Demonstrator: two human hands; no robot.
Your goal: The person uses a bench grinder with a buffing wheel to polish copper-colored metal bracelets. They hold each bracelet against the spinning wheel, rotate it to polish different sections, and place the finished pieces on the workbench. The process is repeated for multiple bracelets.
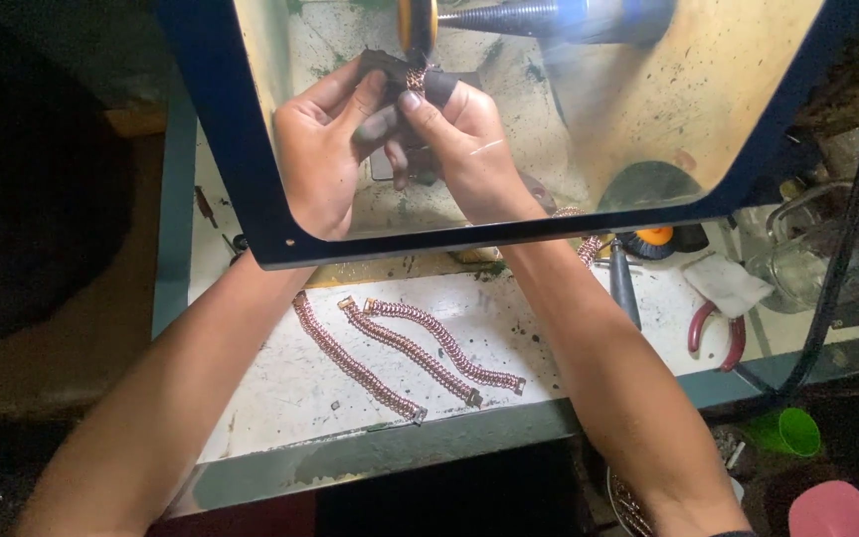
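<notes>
Lying nearest on the white, scuffed bench top (280, 388) were three flat, woven copper-coloured chain bracelets (420, 343), side by side with small pale clasps at their ends. Right of them lay red-handled pliers (716, 333), a white rag (728, 281) and a small orange-capped brush wheel (654, 239); a green cup (795, 432) sat lower down. Farther off, behind a clear shield in a dark blue frame (251, 189), the left hand (325, 149) and right hand (464, 149) were both pinched shut around a dark pad wrapped about another chain piece (415, 80), pressed up against the yellow polishing wheel (416, 22) on its threaded steel spindle (509, 18).
</notes>
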